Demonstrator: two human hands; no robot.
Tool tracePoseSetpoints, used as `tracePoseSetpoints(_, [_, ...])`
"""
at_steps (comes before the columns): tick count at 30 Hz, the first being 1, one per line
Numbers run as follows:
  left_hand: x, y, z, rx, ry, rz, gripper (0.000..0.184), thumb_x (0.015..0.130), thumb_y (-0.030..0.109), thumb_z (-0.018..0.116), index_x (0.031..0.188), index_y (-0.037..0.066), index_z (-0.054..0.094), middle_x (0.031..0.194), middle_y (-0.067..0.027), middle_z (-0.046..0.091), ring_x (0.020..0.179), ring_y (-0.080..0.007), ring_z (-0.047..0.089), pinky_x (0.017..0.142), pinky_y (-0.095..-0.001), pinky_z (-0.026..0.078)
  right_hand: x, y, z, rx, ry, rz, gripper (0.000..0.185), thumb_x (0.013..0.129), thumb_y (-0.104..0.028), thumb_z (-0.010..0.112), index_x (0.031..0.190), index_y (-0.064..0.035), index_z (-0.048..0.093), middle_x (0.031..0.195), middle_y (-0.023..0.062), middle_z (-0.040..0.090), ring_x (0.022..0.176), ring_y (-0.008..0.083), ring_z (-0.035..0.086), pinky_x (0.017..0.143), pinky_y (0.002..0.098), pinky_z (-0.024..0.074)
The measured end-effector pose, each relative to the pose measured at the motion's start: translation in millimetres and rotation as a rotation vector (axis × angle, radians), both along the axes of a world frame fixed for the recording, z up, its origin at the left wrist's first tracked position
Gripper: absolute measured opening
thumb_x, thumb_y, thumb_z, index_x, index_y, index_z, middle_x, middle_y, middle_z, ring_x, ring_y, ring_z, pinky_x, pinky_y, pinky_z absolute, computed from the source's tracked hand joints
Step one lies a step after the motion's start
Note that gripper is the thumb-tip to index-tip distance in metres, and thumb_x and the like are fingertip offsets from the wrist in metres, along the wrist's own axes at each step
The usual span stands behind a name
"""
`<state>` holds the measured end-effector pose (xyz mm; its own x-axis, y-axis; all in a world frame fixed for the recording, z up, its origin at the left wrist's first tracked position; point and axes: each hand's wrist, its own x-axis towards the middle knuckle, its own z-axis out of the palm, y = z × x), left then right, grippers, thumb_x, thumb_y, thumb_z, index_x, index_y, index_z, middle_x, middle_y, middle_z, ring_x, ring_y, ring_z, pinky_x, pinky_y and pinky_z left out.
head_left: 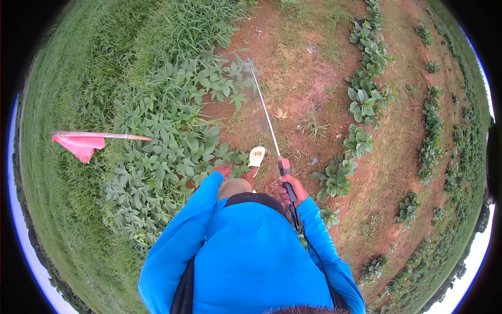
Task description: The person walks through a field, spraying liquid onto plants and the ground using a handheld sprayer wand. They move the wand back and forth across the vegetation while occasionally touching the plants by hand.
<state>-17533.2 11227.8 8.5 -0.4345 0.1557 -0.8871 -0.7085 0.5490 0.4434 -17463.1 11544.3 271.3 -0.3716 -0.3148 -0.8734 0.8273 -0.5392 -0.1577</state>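
**Wand grasped at right, bare soil ahead**

Widest open room straight ahead: a reddish soil strip (298, 63), strewn with dry grass, between leafy plants (167, 136) at left and a crop row (363, 102) at right. Ragged along the left edge, with leaves spilling over the soil close to the left grip (224, 170). Better defined along the right edge, in broad-leaved clumps running from just beyond the right grip (292, 189) to the top of the view. Past that row, more open ground (397, 157) with scattered plants; past the leafy plants, dense grass (204, 26). Over the greenery at far left, well apart from both grips, a stick (125, 136) with a pink flag (83, 145). Low between the two grips and slightly ahead, a pale, stained shoe (257, 155).

Right grip wrapped around the dark handle of the wand (265, 112), close to the waist, with the right sleeve (321, 235) bent in beside the body. Wand slanting forward and slightly left above the soil strip, tip just beside the leaves. From the handle, a dark hose (320, 256) running back along the sleeve.

Left sleeve (183, 225) reaching forward, left grip low beside the leaves; cannot tell whether clenched, released or touching any.
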Motion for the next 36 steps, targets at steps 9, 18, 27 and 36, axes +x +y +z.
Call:
tracePoseSetpoints(9, [-116, 106, -13, 0.192, 0.024, -0.157, 0.027, 0.078, 0.038, 0.054, 0.090, 0.014, 0.058, 0.073, 0.0011, 0.056, 0.057, -0.0096, 0.048, 0.046, -0.0262, 0.039, 8, 75, 19, 0.284, -0.146, -0.243, 0.025, 0.076, -0.036, 0.055, 0.071, -0.0166, 0.040, 0.051, -0.0034, 0.036, 0.036, 0.0077, 0.031, 0.032, 0.0228, 0.0251])
tracePoseSetpoints(18, [-153, 112, 8, 0.078, 0.051, -0.209, 0.023, 0.080, 0.033, 0.054, 0.086, 0.011, 0.057, 0.066, 0.0005, 0.055, 0.049, -0.0103, 0.046, 0.042, -0.0260, 0.037, -59, 114, 0, 0.131, -0.104, -0.355, 0.022, 0.075, -0.033, 0.054, 0.074, -0.0150, 0.041, 0.052, -0.0020, 0.037, 0.036, 0.0086, 0.033, 0.031, 0.0238, 0.0291])
tracePoseSetpoints(27, [-134, 79, 1, 0.005, -0.007, -0.094, 0.022, 0.080, 0.029, 0.052, 0.088, 0.009, 0.058, 0.067, -0.0022, 0.056, 0.047, -0.0112, 0.047, 0.041, -0.0270, 0.037, -189, 110, -15, -0.403, 0.112, -0.025, 0.021, 0.077, -0.029, 0.053, 0.082, -0.0114, 0.042, 0.058, -0.0025, 0.038, 0.036, 0.0055, 0.031, 0.031, 0.0213, 0.0283])
tracePoseSetpoints(36, [-196, 119, 28, 0.010, 0.124, -0.160, 0.027, 0.078, 0.030, 0.053, 0.086, 0.005, 0.058, 0.064, -0.0052, 0.056, 0.056, -0.0155, 0.053, 0.051, -0.0309, 0.043, -346, 88, 8, -0.528, 0.355, 0.308, 0.020, 0.079, -0.030, 0.052, 0.083, -0.0118, 0.044, 0.058, -0.0046, 0.037, 0.039, 0.0043, 0.031, 0.032, 0.0202, 0.0268])
